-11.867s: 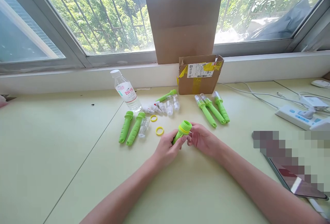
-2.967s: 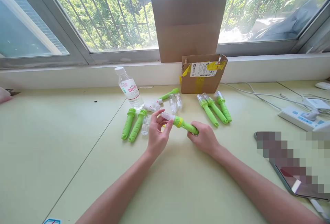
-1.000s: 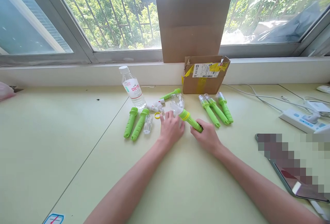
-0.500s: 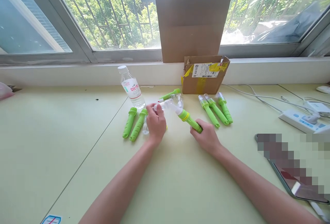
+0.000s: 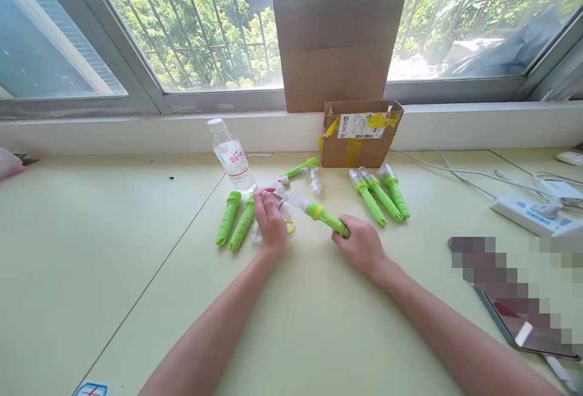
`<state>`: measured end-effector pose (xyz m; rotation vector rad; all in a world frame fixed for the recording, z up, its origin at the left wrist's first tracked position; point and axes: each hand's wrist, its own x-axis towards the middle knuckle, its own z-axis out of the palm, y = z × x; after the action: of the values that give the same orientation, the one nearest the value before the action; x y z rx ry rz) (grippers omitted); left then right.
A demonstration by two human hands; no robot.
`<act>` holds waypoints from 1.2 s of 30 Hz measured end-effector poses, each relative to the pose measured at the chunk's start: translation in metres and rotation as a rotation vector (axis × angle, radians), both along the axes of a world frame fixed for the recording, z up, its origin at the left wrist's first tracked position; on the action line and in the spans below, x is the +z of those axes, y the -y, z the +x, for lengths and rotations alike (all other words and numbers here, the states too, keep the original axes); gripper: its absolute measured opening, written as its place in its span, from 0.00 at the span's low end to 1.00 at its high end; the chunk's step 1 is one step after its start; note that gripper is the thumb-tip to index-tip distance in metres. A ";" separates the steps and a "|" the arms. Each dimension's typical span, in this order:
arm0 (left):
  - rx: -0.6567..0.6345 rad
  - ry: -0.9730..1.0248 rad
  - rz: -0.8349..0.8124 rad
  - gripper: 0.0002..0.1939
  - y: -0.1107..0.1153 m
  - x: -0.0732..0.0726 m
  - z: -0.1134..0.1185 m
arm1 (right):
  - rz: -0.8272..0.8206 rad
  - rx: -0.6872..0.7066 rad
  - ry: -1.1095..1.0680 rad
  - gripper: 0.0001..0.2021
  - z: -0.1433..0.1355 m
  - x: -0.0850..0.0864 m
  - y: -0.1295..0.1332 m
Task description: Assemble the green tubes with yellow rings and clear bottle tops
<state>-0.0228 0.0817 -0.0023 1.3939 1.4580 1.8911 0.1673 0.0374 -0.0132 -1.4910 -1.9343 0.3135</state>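
Observation:
My right hand [image 5: 359,241] is closed round the lower end of a green handle [image 5: 328,218] with a yellow ring and a whitish clear tip pointing left. My left hand [image 5: 271,220] is closed on a clear ribbed plastic tube [image 5: 281,203], whose end meets or overlaps the handle's clear tip. Two green handles [image 5: 228,218] lie just left of my left hand, one partly behind it. Below its palm are another clear piece [image 5: 256,232] and a yellow ring [image 5: 291,226]. Behind lie a green handle [image 5: 298,168] and a clear part [image 5: 314,180].
Three green handles with clear tips [image 5: 392,192] lie to the right. A water bottle [image 5: 234,162] and a cardboard box [image 5: 355,150] stand at the back. On the right are a power strip [image 5: 532,214], cables and a phone [image 5: 510,317].
The green handle in my right hand has moved left to the clear tube. My left hand has shifted slightly left and down, its tube now tilted, and a yellow ring shows beside it.

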 end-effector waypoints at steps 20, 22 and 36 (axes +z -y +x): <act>-0.357 0.052 -0.178 0.15 0.011 0.005 0.009 | 0.183 -0.051 -0.037 0.02 0.004 -0.007 0.001; -0.372 0.087 -0.205 0.16 0.010 0.006 0.009 | 0.194 -0.064 -0.054 0.02 0.004 -0.007 0.001; -0.347 0.117 -0.259 0.20 0.009 0.009 0.011 | 0.173 0.034 -0.089 0.06 0.004 -0.005 0.001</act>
<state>-0.0121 0.0725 0.0070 1.2926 1.2576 1.4858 0.1712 0.0365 -0.0180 -1.3124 -1.8678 0.2172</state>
